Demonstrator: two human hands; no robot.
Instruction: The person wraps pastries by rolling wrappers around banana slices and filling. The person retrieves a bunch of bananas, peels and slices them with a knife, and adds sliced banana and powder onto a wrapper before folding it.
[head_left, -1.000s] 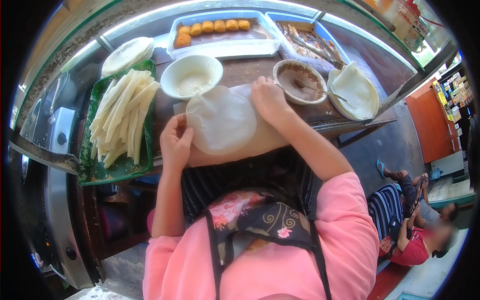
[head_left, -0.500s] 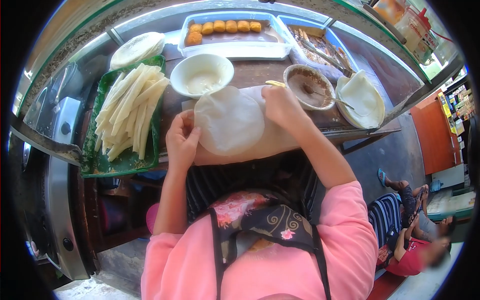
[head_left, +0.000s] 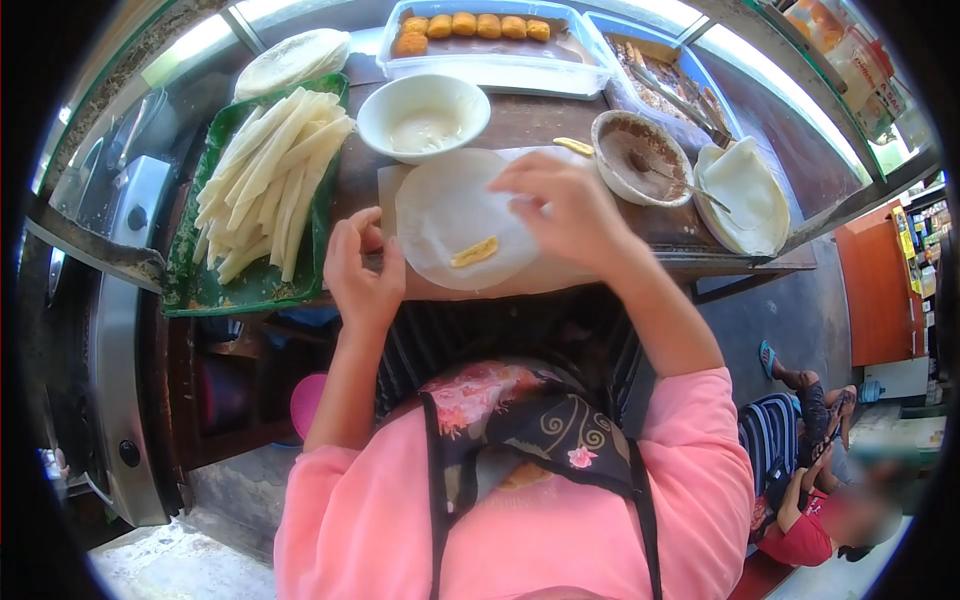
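Yellow strip on round wrapper

A single head-worn camera looks forward and steeply down from above the wearer's own chest. Its very wide lens bows straight edges into curves and leaves black corners. The pink shirt fills the near, lower part; the hands and the bench sit beyond it, fairly close. Farther off, at right, a person appears sideways.
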